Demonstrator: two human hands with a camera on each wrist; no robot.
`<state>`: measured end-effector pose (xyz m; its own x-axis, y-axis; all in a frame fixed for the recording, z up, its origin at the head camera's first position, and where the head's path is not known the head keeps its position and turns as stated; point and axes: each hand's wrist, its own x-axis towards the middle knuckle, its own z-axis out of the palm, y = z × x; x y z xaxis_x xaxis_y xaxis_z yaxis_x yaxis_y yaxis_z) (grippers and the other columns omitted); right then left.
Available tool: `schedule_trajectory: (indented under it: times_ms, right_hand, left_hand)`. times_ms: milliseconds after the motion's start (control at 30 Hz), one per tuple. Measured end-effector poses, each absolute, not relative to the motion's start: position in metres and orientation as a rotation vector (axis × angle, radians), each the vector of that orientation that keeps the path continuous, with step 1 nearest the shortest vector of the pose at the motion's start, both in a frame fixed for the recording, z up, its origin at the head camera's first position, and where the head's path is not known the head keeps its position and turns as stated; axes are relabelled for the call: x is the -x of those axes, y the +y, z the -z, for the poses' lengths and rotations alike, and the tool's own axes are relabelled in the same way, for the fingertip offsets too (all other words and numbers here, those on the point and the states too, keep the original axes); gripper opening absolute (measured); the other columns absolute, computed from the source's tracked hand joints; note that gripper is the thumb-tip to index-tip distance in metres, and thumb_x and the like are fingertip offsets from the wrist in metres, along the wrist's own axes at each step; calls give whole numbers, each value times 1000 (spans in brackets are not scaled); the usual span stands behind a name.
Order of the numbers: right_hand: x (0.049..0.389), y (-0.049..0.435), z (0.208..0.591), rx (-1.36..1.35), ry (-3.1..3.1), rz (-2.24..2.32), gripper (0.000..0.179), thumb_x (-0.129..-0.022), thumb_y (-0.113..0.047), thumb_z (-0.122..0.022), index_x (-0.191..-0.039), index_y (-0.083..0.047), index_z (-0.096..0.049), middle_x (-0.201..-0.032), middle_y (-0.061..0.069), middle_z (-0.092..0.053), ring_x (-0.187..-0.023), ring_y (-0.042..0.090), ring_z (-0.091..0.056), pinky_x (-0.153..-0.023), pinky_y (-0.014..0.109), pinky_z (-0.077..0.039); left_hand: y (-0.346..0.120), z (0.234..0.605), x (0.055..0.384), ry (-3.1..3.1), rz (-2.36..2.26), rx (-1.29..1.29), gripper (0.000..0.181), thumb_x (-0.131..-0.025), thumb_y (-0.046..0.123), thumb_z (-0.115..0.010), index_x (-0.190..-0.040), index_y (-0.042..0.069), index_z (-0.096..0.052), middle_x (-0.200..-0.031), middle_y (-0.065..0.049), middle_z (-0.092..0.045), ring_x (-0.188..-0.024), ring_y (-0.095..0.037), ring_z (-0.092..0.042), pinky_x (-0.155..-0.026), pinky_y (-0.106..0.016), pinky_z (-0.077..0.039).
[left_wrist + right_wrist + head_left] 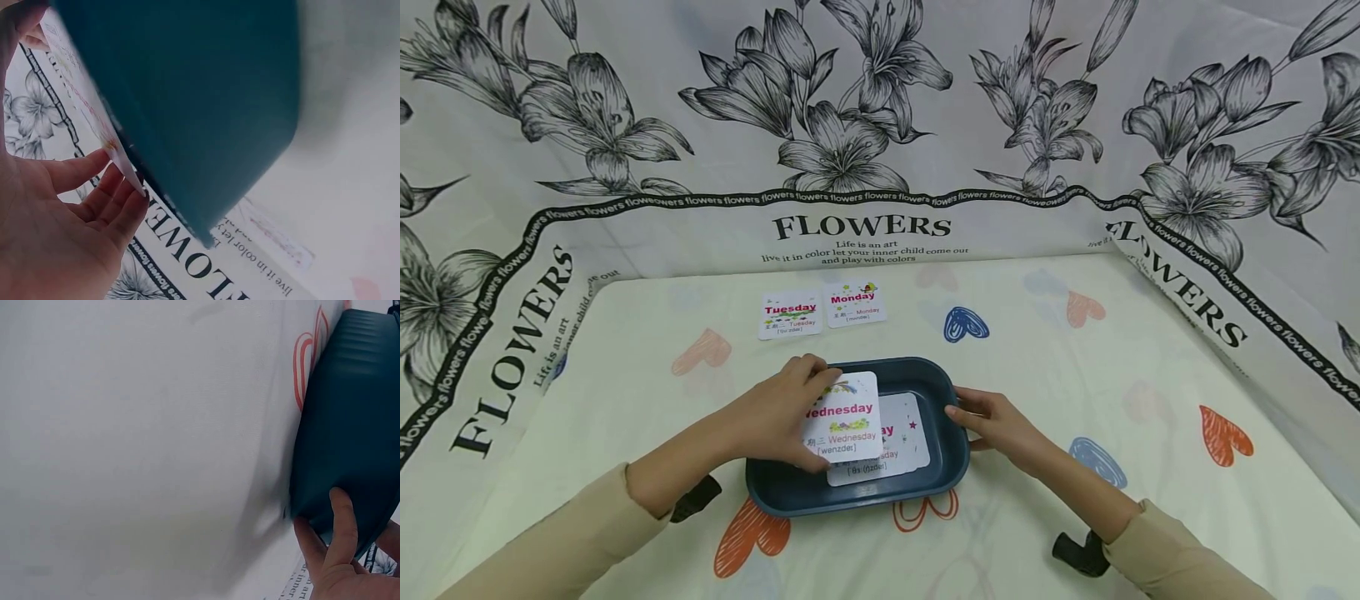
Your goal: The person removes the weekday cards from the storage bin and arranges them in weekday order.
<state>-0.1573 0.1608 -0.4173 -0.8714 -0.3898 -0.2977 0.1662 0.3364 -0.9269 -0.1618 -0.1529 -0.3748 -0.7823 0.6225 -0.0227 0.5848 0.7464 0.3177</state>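
In the head view my left hand [771, 417] holds a white Wednesday flashcard [842, 425] by its left side, thumb near the bottom edge and fingers at the top. It is over a dark blue plastic tray [857, 507]. Inside lies another weekday flashcard [910, 433], partly covered by the held one. At the tray's right end my right hand [1003, 429] grips it, thumb on the rim and fingers against the outer wall. The right wrist view shows those fingers [344, 531] on the tray's side. In the left wrist view the held card [94, 112] appears nearly edge-on beside the tray.
Beyond the tray a Tuesday flashcard [790, 315] and a Monday flashcard [856, 304] lie side by side on the heart-patterned cloth [1000, 533]. A flower-printed fabric [700, 233] rises along the back and both sides. Black straps show at both wrists.
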Motion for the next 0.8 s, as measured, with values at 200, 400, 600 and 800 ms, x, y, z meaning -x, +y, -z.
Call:
schedule_trajectory:
  times_ms: [200, 400, 600, 800]
  right_hand:
    - [157, 160, 416, 203, 2135, 1558, 57, -93, -27, -55, -138, 2, -37, -136, 25, -44, -114, 38, -53, -76, 42, -53]
    - [157, 160, 416, 205, 2133, 1557, 57, -93, -27, -54, -139, 2, -36, -137, 25, -42, -115, 38, -52, -76, 42, -53]
    - [157, 159, 415, 187, 2136, 1559, 57, -93, -27, -55, -139, 2, -37, -137, 24, -42, -116, 38, -52, -75, 42, -53]
    - [157, 159, 415, 187, 2142, 1555, 57, -93, -27, -55, -138, 2, -37, -137, 25, -42, -115, 39, -52, -76, 42, -53]
  left_hand:
    - [-157, 377, 163, 2810, -471, -966, 103, -52, 48, -84, -135, 3, -42, -126, -13, -43, -109, -21, -41, -89, -36, -48]
    - [-161, 374, 164, 2835, -480, -947, 102, -52, 45, -85, -136, 6, -43, -124, -12, -43, -106, -21, -41, -86, -34, -50]
    - [-171, 364, 169, 2863, -507, -913, 102, -51, 39, -86, -136, 6, -41, -126, -14, -40, -108, -25, -38, -84, -36, -50]
    - [-193, 351, 186, 2882, -531, -837, 106, -53, 41, -86, -140, 10, -35, -131, -14, -35, -111, -26, -37, -84, -38, -49]
